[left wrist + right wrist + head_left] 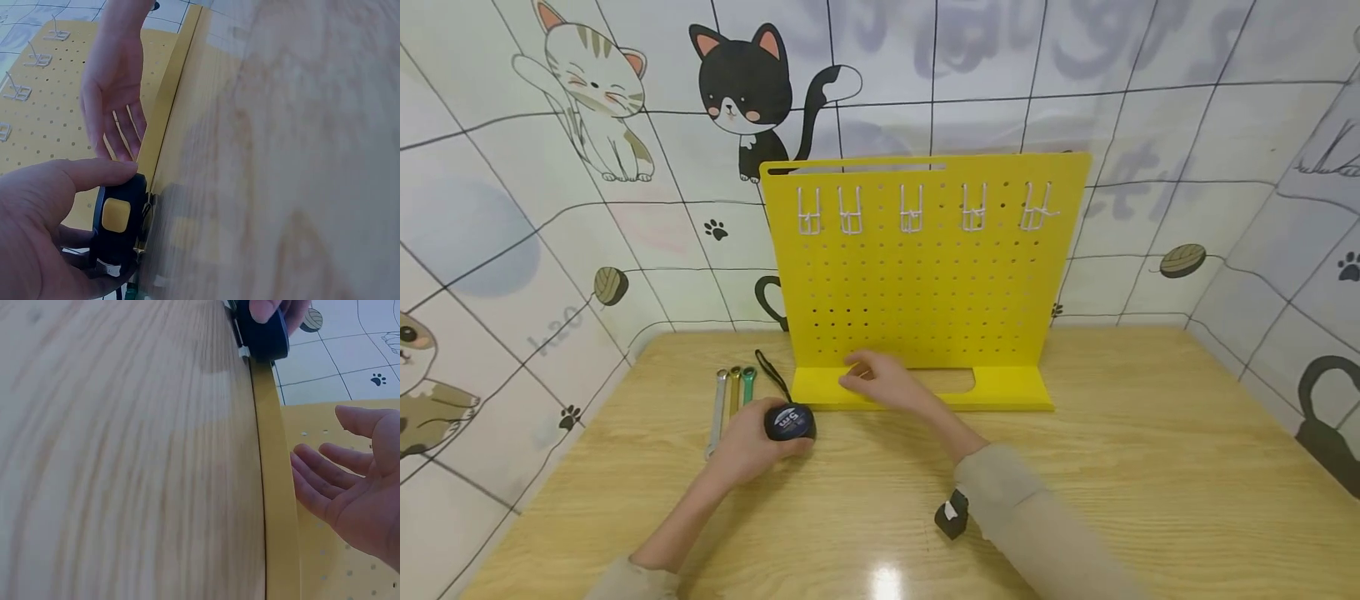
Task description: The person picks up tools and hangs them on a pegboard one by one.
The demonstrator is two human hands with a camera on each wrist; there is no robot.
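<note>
My left hand [751,446] grips a black tape measure [791,422] marked 5m, thumb on one side and fingers on the other. A yellow button [116,215] shows on its case in the left wrist view, and a black wrist strap [772,373] trails from it toward the pegboard. My right hand [883,381] holds nothing; its fingers are loosely bent over the base of the yellow pegboard [917,283]. In the right wrist view the right palm [369,494] is turned up beside the board's yellow edge [279,487].
Three wrenches, silver [718,412], gold [734,396] and green [748,385], lie left of the pegboard. Several white wire hooks [912,210] hang along its top. A small black object [951,518] with a white patch lies by the right sleeve [1022,508] on the wooden table [1150,467].
</note>
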